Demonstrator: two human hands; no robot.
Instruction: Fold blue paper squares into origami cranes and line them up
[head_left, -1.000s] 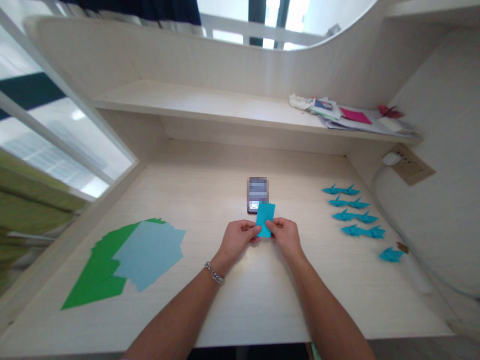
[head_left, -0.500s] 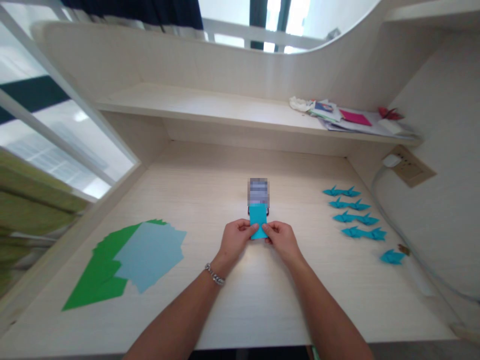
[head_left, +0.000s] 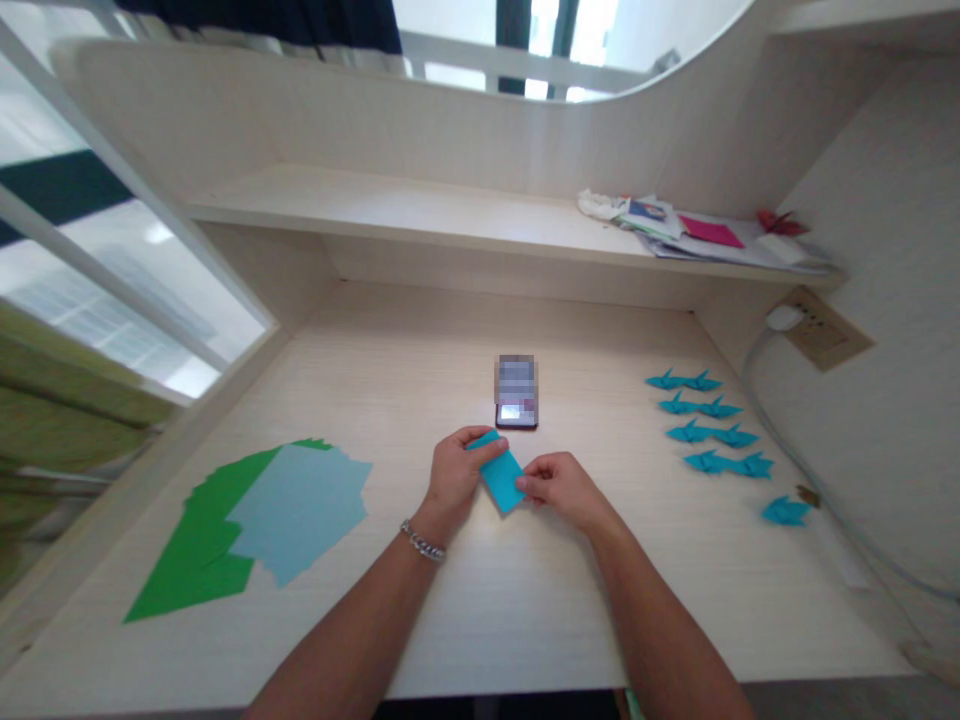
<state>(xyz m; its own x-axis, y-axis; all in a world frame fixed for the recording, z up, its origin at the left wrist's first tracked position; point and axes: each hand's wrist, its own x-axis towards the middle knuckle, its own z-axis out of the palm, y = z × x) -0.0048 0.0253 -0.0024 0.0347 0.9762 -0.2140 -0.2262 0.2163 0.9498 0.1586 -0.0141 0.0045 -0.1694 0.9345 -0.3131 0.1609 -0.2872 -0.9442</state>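
Bright blue paper (head_left: 501,480), a small rectangle that looks folded, is held aslant between the two hands, one corner toward the person. The left hand (head_left: 454,472) pinches its upper left end, thumb on the face and fingers behind; the right hand (head_left: 566,490) pinches its right edge between thumb and fingertips. Whether the paper touches the desk (head_left: 390,360) beneath cannot be told. The step in hand looks like lining up this piece for a fold, and the next move seems to call for a steady left pinch while the right fingers set the edge true before any crease is pressed. Just beyond the fingers lies a phone (head_left: 517,415), its screen blurred. Well to the left of the fingers, pale blue sheets (head_left: 304,510) partly cover green sheets (head_left: 176,550) in a loose fan. Well to their right sit four rows of paired blue figures (head_left: 731,436), with a single figure (head_left: 785,511) nearer the person. No box or tray shows; the nearest thing to a container is the shelf (head_left: 390,190) far beyond the fingers, bearing papers (head_left: 652,213) and a pink sheet (head_left: 711,233).
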